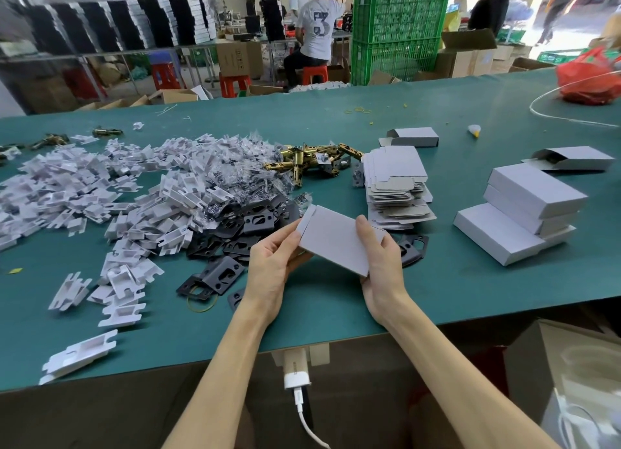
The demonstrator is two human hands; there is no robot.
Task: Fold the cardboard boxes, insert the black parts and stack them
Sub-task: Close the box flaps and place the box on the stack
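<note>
The left hand (275, 263) grips the near-left edge of a grey cardboard box (332, 237), thumb on top and fingers curled beneath. The right hand (379, 260) pinches the right edge the same way, so the box hangs just above the front of the green bench (453, 280), tilted and seemingly still flat. Thin board like this should be light and springy yet easy to crease or dent. It is likely best held by its edges and scored folds, not pressed on the broad face. Just beyond the hands lies a loose heap of black plates (242, 233) - flat stamped pieces that look stiff, heavier than the card, and simple to pick up by a rim. Behind the right hand stands a stack of flat blanks (396, 186), with brass latch parts (312, 161) beside it. White plastic inserts (100, 186) spread widely to the left. To the right, closed finished boxes (524, 213) sit stacked, their contents hidden. Farther back, two open-ended boxes (413, 136) lie apart - what is inside them cannot be made out.
</note>
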